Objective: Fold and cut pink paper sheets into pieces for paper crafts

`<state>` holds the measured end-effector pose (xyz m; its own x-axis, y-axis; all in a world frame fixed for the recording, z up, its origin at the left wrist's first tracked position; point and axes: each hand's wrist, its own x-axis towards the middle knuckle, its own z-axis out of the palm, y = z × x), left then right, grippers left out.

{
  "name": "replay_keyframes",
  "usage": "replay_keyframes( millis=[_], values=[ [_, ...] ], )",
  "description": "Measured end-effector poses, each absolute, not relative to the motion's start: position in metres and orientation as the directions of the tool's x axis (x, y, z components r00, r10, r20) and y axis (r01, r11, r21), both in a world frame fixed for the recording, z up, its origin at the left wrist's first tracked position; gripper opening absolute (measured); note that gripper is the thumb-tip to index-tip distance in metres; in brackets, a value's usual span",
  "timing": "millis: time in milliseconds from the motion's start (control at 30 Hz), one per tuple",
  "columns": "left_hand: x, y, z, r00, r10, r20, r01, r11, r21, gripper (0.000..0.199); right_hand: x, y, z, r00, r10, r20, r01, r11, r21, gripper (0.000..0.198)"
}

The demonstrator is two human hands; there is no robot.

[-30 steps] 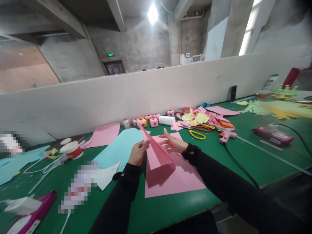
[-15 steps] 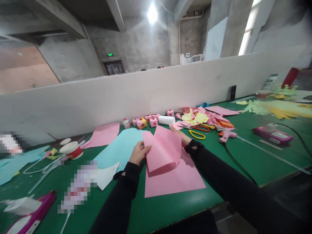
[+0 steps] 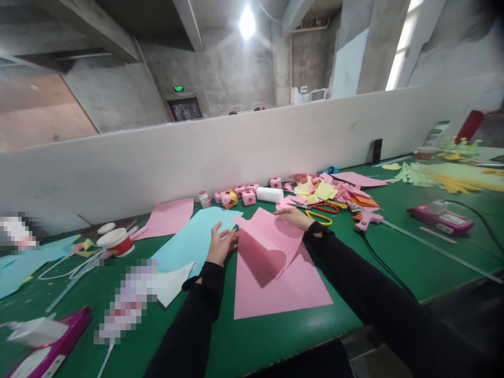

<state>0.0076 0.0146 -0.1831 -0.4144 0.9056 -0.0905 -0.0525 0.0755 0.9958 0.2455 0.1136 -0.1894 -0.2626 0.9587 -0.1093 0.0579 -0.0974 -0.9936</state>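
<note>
Holding out the left hand (image 3: 221, 244) open, with fingers spread and loosely curved, just beside the left edge of the creased pink sheet (image 3: 271, 231); hard to tell whether touching it. Laying the right hand (image 3: 295, 219) over the far right edge of the same paper, with the thumb hidden, so impossible to say whether pinching or only resting. Between the two hands, then, and nearer the right, in contact on that side; seemingly creased along a slant from far left to near right, and curling upward at the near end. Directly beneath, and reaching closer to the body, a flat pink sheet (image 3: 275, 299). Farther out on the green counter (image 3: 228, 336): leftward, a teal sheet (image 3: 189, 241); straight ahead, small pink paper cubes (image 3: 248, 197); past the right wrist, scissors (image 3: 319, 218) and a pink glue gun (image 3: 368, 220).
</note>
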Motion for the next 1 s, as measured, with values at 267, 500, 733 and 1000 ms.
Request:
replay_keyframes(
  millis=[267,500,733,1000],
  values=[
    [0.014,0.012,-0.184,-0.323,0.93,-0.177,-0.109,0.15,0.983,0.04,0.235,0.097,-0.19,-0.4,0.899,-0.18,0.051,-0.174,-0.983,0.008],
    [0.032,-0.004,-0.162,-0.084,0.967,-0.24,-0.225,0.216,0.95,0.034,0.237,0.086,-0.165,-0.51,0.86,0.008,-0.326,-0.185,-0.927,0.012],
    [0.032,-0.005,-0.163,0.094,0.964,-0.249,-0.313,0.266,0.912,0.055,0.231,0.079,-0.163,-0.596,0.801,-0.05,-0.385,-0.34,-0.858,0.017],
    [0.025,0.002,-0.164,0.072,0.988,-0.138,-0.354,0.155,0.922,0.067,0.227,0.081,-0.17,-0.492,0.854,-0.171,-0.275,-0.339,-0.9,0.012]
  ],
)
